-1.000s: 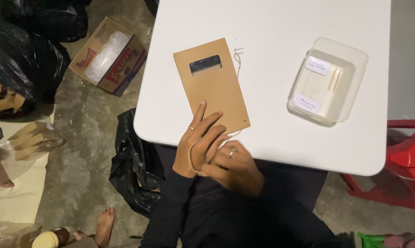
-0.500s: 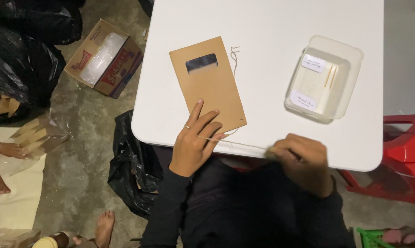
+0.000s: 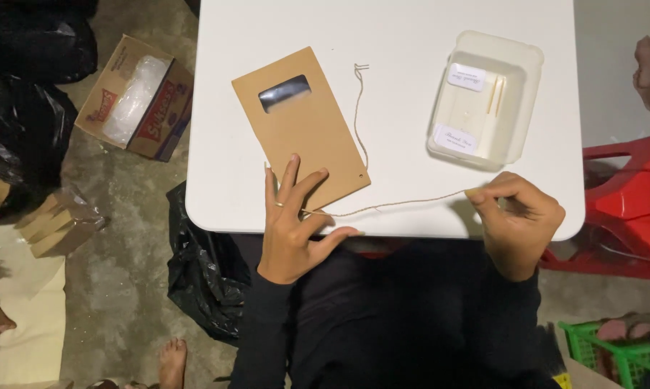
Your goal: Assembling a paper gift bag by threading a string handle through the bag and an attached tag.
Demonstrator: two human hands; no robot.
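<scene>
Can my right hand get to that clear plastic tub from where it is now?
Probably yes: the right hand pinches the twine just below the tub, with bare table between, though it's occupied.

Open white table (image 3: 411, 43) between brown paper bag (image 3: 300, 130) and clear plastic tray (image 3: 487, 97), crossed only by thin twine (image 3: 390, 205). Near edge blocked by left hand (image 3: 292, 230) pressing the bag and right hand (image 3: 519, 216) pinching the twine. Red plastic chair (image 3: 620, 209) close against the right side.
</scene>
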